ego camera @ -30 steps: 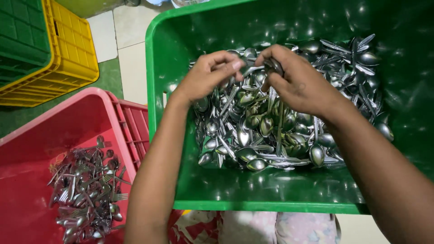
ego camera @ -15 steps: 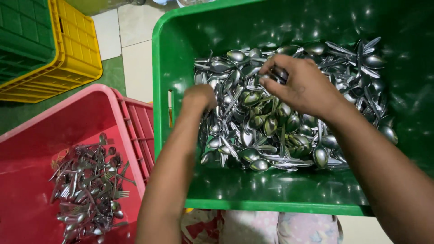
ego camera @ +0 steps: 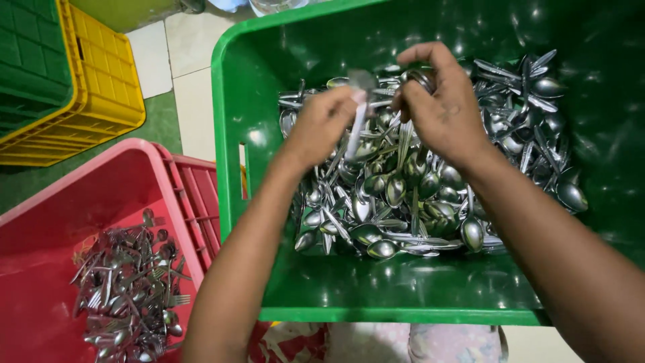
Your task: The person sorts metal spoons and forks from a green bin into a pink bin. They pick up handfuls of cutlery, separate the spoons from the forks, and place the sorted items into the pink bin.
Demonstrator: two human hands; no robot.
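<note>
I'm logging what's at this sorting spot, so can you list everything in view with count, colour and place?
green tub: one, glossy green, centre and right, holding the spoons
spoons: a big pile, too many to count, silver, inside the green tub
single spoon: one, silver, blurred, held above the pile
red crate: one, red, lower left
forks and spoons: a smaller heap, silver, in the red crate
yellow crate: one, yellow, upper left
green crate: one, dark green, set in the yellow crate
floor: pale tiles with a green patch, between the crates
left hand: holding the single spoon
right hand: over the pile, gripping a spoon from it
</note>
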